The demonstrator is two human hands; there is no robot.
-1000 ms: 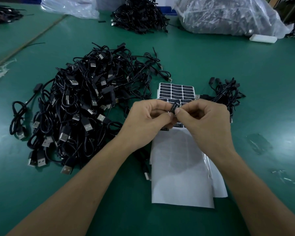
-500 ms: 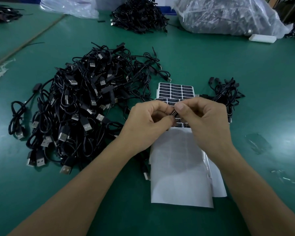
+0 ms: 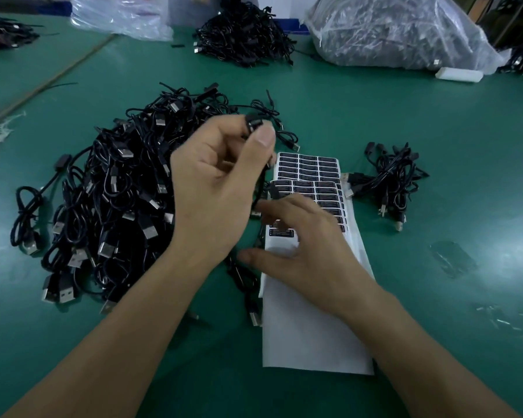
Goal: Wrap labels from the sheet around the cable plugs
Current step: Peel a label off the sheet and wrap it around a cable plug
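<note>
Cable plug (image 3: 252,122) is pinched at the top of my left grip (image 3: 215,188), thumb against forefinger. Its cord (image 3: 261,179) hangs down past the label sheet (image 3: 308,336). The sheet lies flat on the green tabletop (image 3: 435,116), and a second sheet (image 3: 308,164) overlaps it at the far end.

To the left is a big pile of black USB cables (image 3: 109,191), touching the sheet's left edge. A small bundle (image 3: 390,182) sits just right of the sheets. Far side: another cable heap (image 3: 245,34), two clear plastic bags (image 3: 390,31), and a white block (image 3: 458,74). My left forearm covers part of the big pile.

The labels (image 3: 326,194) are black with pale print, too small to read.

Left grip is raised, palm toward me, other fingers curled in. Right grip (image 3: 308,251) is low over the sheet, palm down, fingers spread and loose, holding nothing. Its fingertips are at the near label rows, but the motion blur hides whether they touch.
</note>
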